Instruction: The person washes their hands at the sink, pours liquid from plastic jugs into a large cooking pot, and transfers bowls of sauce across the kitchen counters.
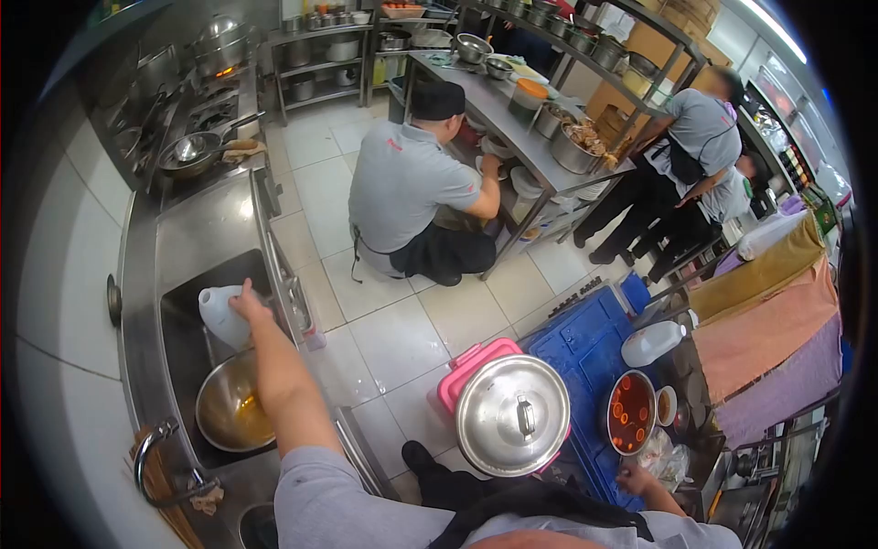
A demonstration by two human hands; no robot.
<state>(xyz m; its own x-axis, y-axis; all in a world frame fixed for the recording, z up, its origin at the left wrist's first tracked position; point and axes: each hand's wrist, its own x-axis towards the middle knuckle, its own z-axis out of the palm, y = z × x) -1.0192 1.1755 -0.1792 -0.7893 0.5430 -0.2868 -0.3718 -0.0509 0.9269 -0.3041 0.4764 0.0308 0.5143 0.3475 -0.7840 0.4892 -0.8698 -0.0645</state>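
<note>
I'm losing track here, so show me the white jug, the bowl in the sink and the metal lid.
White jug (220, 317), head view: side of its body.
Bowl (218, 400), head view: its inner wall.
Metal lid (498, 414), head view: its top surface.

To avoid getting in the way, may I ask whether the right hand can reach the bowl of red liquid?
Probably yes: the right hand is near the bowl of red liquid, and the plastic bag sits to one side.

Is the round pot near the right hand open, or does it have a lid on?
Open: no lid covers the round pot, and red liquid with round orange pieces shows inside.
</note>
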